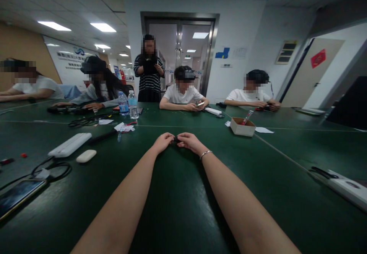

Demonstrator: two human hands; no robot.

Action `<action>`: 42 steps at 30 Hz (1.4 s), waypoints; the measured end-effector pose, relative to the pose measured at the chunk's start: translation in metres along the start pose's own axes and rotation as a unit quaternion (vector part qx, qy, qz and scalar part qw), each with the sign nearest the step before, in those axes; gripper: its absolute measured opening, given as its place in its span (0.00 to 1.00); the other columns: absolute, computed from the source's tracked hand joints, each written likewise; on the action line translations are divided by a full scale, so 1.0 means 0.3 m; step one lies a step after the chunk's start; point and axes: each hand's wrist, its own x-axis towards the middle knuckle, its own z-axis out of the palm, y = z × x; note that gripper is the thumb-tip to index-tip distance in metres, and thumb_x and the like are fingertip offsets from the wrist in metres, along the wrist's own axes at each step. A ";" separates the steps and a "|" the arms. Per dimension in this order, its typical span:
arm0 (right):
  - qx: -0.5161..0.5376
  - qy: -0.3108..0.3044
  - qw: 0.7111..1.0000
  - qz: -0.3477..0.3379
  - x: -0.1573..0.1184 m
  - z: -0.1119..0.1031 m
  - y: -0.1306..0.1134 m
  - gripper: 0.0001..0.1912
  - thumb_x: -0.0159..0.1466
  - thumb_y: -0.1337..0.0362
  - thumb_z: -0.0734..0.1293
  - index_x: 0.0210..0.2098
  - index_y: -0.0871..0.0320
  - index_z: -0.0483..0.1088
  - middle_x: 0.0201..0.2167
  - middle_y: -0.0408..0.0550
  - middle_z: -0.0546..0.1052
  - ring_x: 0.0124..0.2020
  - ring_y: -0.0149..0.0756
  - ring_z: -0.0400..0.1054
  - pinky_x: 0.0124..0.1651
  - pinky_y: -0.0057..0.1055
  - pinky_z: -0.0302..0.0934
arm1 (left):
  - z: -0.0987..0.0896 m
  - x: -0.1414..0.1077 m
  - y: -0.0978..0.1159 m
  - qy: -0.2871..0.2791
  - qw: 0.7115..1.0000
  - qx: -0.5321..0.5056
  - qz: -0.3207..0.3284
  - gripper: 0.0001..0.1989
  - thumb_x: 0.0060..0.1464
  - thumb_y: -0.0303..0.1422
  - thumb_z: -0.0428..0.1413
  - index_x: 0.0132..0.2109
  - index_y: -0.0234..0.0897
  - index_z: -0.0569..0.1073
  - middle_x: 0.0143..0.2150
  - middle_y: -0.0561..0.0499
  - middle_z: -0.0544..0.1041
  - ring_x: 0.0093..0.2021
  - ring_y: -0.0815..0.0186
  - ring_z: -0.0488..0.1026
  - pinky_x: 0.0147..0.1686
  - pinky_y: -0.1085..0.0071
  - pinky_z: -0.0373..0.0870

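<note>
Both my arms reach forward over the dark green table (183,193). Between my fingertips is a small black object (176,139), too small and too covered by fingers to name. My left hand (164,142) pinches its left side. On its right side, the thumb and fingers of my right hand (190,142) close on it. A silver bracelet (205,154) circles my right wrist. The hands are low over the table, nearly meeting; whether they rest on it I cannot tell.
To the left lie a white power bank (70,145), a white rounded case (86,156), black cables and a phone (21,196). Two bottles (133,105) stand farther back. A small box (242,127) is at right, a white power strip (348,189) nearer. Several people sit opposite; one stands.
</note>
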 end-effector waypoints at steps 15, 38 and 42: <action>0.003 -0.004 1.000 0.003 0.000 0.002 -0.002 0.04 0.62 0.78 0.62 0.36 0.66 0.65 0.24 0.49 0.73 0.20 0.28 0.70 0.25 0.20 0.68 | 0.004 -0.009 -0.015 0.014 0.999 0.022 0.024 0.15 0.54 0.40 0.45 0.42 0.36 0.69 0.30 0.51 0.70 0.27 0.70 0.66 0.29 0.74 0.63; 0.012 -0.010 1.000 -0.002 0.012 -0.012 0.010 0.04 0.61 0.77 0.63 0.36 0.66 0.65 0.25 0.50 0.73 0.21 0.31 0.71 0.25 0.21 0.69 | 0.003 -0.001 -0.024 0.015 0.999 0.029 0.014 0.17 0.55 0.39 0.44 0.41 0.34 0.71 0.29 0.49 0.72 0.27 0.69 0.66 0.28 0.74 0.63; 0.013 -0.012 1.000 -0.001 0.009 -0.012 0.008 0.04 0.61 0.77 0.63 0.36 0.66 0.65 0.25 0.51 0.74 0.21 0.31 0.71 0.25 0.22 0.69 | 0.002 -0.008 -0.012 0.011 0.999 0.031 0.025 0.15 0.53 0.38 0.46 0.41 0.35 0.71 0.31 0.50 0.72 0.29 0.69 0.67 0.29 0.74 0.63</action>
